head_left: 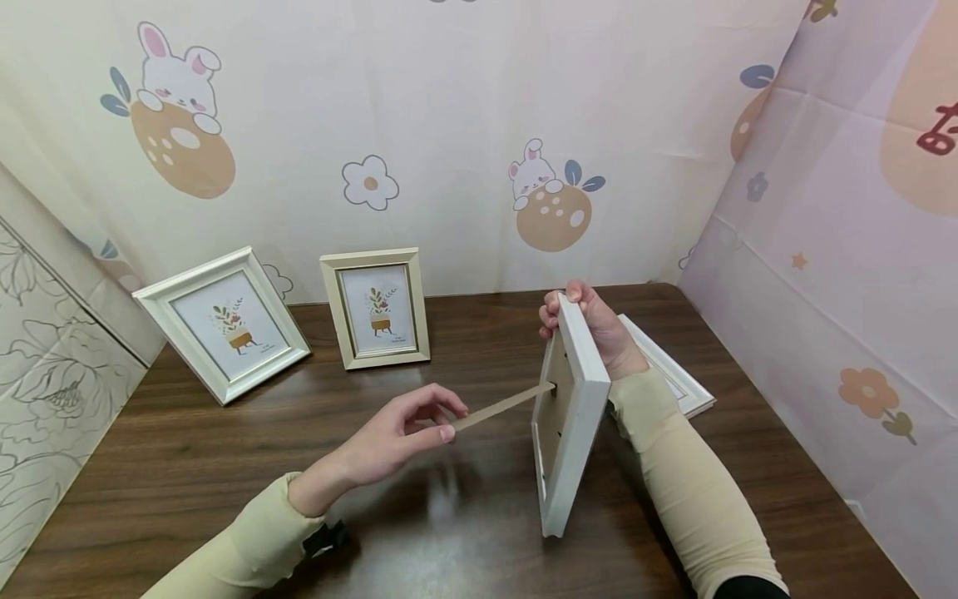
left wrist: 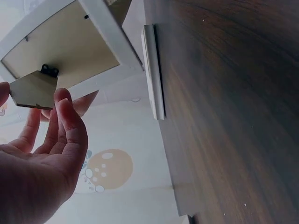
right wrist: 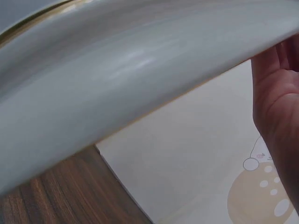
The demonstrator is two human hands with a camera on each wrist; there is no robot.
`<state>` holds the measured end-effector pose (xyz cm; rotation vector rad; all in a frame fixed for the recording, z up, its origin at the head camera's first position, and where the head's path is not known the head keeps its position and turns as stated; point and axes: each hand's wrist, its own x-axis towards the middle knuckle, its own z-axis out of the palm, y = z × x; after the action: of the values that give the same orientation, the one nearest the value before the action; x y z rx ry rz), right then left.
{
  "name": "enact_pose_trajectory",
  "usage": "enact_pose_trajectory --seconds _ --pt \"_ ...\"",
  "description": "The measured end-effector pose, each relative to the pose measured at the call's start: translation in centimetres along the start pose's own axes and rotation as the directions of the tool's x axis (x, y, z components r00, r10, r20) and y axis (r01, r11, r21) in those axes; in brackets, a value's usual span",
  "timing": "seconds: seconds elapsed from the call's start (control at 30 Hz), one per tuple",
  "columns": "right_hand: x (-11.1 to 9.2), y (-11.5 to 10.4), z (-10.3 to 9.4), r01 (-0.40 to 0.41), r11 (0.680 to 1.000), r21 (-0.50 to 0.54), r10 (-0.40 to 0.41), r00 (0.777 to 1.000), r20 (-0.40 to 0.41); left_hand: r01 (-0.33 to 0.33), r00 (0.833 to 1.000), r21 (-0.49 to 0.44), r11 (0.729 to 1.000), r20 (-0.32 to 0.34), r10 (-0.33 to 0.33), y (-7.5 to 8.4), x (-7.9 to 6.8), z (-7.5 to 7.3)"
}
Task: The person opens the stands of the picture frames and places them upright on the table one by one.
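A white picture frame point(head_left: 580, 399) is held up on edge over the table, its brown backing board point(left wrist: 60, 39) turned toward the left. My right hand point(head_left: 595, 320) grips the frame by its upper edge. From the backing, a flat easel leg point(head_left: 501, 408) sticks out on a black hinge point(left wrist: 49, 70). My left hand point(head_left: 397, 437) pinches the free end of this leg between thumb and fingers. In the right wrist view the frame's glossy white moulding point(right wrist: 126, 70) fills the upper part, and only part of the right hand point(right wrist: 280, 98) shows.
Two frames with plant pictures stand at the back left, one white point(head_left: 224, 324) and one cream and gold point(head_left: 377, 308). Another white frame point(head_left: 669, 366) lies flat behind the right forearm. A patterned curtain point(head_left: 449, 125) borders the dark wooden table point(head_left: 359, 391).
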<state>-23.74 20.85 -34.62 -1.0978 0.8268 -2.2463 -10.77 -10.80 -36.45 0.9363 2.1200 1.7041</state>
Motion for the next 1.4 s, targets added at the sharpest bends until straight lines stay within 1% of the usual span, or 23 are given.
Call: enact_pose_trajectory --seconds 0.1,0.2,0.5,0.7,0.83,0.93,1.07,1.17,1.3,1.4 --pt "0.1 0.1 0.0 -0.008 1.000 -0.006 0.008 0.999 0.041 0.001 1.000 -0.001 1.000 -0.014 -0.001 0.0 0.0 -0.2" --pt "0.1 0.2 -0.1 -0.007 1.000 -0.006 0.007 0.998 0.061 0.006 1.000 -0.015 1.000 -0.016 -0.006 0.0 0.1 -0.3" --pt "0.3 0.0 0.2 0.004 1.000 0.008 -0.005 0.999 0.043 0.036 0.999 -0.058 0.998 -0.016 -0.037 -0.3 -0.2 -0.6" --pt "0.4 -0.3 0.1 0.009 1.000 0.003 -0.009 0.999 0.048 0.033 0.999 -0.042 0.999 -0.021 -0.034 -0.4 -0.3 -1.1" --pt "0.2 -0.7 -0.1 0.026 1.000 -0.007 -0.026 0.998 0.056 0.040 0.999 -0.040 0.998 -0.035 -0.041 -0.7 -0.4 -1.6" --pt "0.1 -1.1 -0.1 0.037 0.999 0.008 -0.038 0.998 0.058 0.045 0.998 -0.046 0.998 -0.049 -0.047 -0.9 -0.6 -2.0" --pt "0.0 -1.8 -0.1 0.036 0.999 0.032 -0.037 0.998 0.045 0.059 0.996 -0.038 0.998 -0.067 -0.062 -1.3 -0.9 -2.5" --pt "-0.1 -2.5 -0.1 0.038 0.999 0.013 -0.039 0.999 0.025 0.074 0.994 -0.017 0.997 -0.076 -0.075 -1.5 -1.1 -2.8" --pt "-0.1 -3.3 0.0 0.046 0.998 -0.048 -0.047 0.999 -0.007 0.091 0.993 0.004 0.996 -0.080 -0.090 -1.9 -1.4 -3.4" --pt "0.0 -3.9 0.0 0.051 0.993 -0.102 -0.056 0.997 -0.047 0.103 0.992 0.005 0.995 -0.079 -0.103 -2.2 -1.7 -3.7"
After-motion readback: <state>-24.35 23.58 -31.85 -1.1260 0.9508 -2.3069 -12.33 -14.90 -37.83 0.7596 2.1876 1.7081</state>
